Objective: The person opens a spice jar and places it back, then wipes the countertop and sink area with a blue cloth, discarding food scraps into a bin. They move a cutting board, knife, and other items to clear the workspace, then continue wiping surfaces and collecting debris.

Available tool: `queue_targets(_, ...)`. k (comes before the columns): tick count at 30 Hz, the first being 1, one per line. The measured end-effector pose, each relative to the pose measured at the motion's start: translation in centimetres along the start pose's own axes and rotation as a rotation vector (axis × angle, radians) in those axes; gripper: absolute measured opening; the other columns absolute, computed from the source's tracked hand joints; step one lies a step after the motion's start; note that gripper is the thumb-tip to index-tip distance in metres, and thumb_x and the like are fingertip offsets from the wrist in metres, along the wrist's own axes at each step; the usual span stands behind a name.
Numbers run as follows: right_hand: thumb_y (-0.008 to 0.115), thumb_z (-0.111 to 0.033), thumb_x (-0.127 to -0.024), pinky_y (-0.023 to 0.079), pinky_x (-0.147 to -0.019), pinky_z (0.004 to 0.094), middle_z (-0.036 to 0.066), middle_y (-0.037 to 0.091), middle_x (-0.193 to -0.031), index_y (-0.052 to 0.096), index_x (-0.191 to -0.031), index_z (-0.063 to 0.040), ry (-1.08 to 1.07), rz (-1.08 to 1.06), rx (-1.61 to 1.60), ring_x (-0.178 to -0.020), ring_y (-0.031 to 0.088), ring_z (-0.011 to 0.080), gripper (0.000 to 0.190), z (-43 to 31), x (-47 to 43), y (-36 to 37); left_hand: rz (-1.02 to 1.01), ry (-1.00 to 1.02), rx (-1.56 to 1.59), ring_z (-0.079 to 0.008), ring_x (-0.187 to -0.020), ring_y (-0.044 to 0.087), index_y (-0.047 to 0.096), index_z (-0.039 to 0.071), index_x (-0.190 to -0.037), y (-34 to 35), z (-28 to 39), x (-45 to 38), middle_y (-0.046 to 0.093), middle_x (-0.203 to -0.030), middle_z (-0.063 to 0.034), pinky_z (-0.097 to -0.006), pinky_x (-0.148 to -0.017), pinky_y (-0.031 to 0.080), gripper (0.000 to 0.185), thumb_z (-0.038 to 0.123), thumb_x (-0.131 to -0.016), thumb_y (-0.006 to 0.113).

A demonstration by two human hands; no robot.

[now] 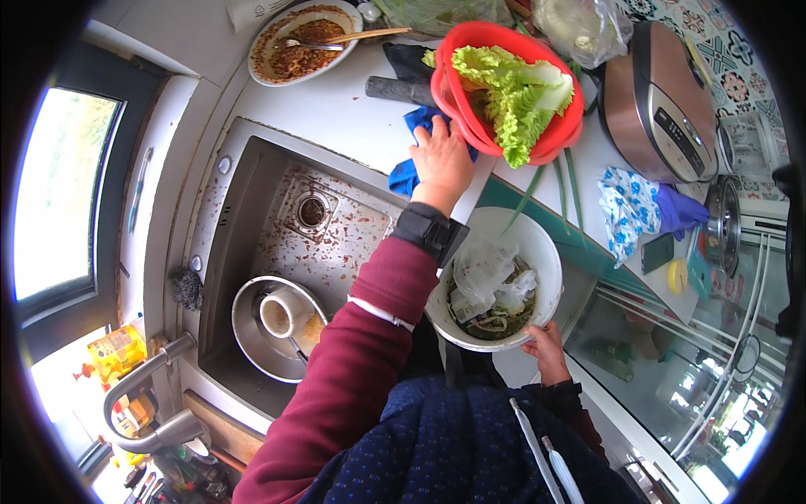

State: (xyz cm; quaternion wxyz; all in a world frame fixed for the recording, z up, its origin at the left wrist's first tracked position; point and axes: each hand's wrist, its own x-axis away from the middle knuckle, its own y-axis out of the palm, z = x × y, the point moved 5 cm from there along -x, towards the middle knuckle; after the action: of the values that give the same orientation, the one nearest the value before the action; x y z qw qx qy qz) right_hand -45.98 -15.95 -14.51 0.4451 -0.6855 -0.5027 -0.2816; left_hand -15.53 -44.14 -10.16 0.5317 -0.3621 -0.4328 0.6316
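Note:
My left hand [442, 160] presses down on a crumpled blue cloth [403, 177] on the white countertop, its fingers bent over the fabric beside a red plastic basket [446, 79]. In that basket lie leaves of green lettuce [510, 94]. Lower down, my right hand [548, 351] grips the rim of a white bucket [549, 286] standing before me. Clear plastic bags [485, 268] and dark plant scraps fill part of the bucket. Long green leaves [560, 189] hang over the counter edge near it.
Reddish bits litter the steel sink [352, 214], which holds a metal bowl [242, 315] with a white cup inside. A stained oval dish [264, 60] with a spoon and chopsticks stands at the back. To the right are a rice cooker [636, 113], a phone [657, 253] and purple gloves [677, 208].

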Motion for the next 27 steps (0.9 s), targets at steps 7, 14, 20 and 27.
queue_targets(7, 0.069, -0.015, -0.072, 0.052, -0.051, 0.0256, 0.006, 0.063, -0.081, 0.058, -0.099, -0.003, -0.034, -0.027, -0.044, -0.059, 0.059, 0.0121, 0.032, 0.4, 0.1, 0.0, -0.056, 0.303, -0.073, -0.0319, -0.111, 0.048, 0.065, 0.025, -0.114, 1.5, 2.7, 2.5, 0.052, -0.124, 0.0043, -0.0503, -0.081, 0.05, 0.04, 0.012, -0.077, 0.058)
queue_targets(14, 0.069, -0.015, -0.071, 0.052, -0.051, 0.0262, 0.005, 0.061, -0.076, 0.058, -0.096, -0.003, -0.058, 0.009, -0.114, -0.057, 0.059, 0.0124, 0.03, 0.9, -0.5, -0.4, -0.379, 0.565, 0.293, -0.031, -0.103, 0.053, 0.068, 0.017, -0.109, 0.8, 6.2, 14.0, 0.06, -0.12, -0.0004, -0.0429, -0.088, 0.048, 0.042, 0.004, -0.071, 0.056)
queue_targets(20, 0.069, -0.016, -0.071, 0.052, -0.052, 0.027, 0.005, 0.061, -0.074, 0.06, -0.091, -0.003, -0.056, -0.038, -0.097, -0.055, 0.058, 0.0131, 0.026, 1.0, -0.5, -0.6, 0.189, 0.236, 0.654, -0.0369, -0.102, 0.061, 0.068, 0.008, -0.104, -9.2, -7.8, 9.5, 0.066, -0.103, -0.0166, -0.0412, -0.09, 0.049, 0.052, -0.012, -0.06, 0.05)
queue_targets(27, 0.069, -0.017, -0.072, 0.053, -0.057, 0.0287, 0.006, 0.06, -0.089, 0.049, -0.108, -0.007, 0.015, -0.025, -0.074, -0.068, 0.06, 0.0153, 0.042, 1.2, 0.0, -0.8, 0.216, 0.184, 0.104, -0.0317, -0.124, 0.047, 0.058, 0.017, -0.125, -10.3, -18.0, -5.5, 0.052, -0.134, -0.0104, -0.0399, -0.105, 0.036, 0.062, -0.006, -0.067, 0.051)
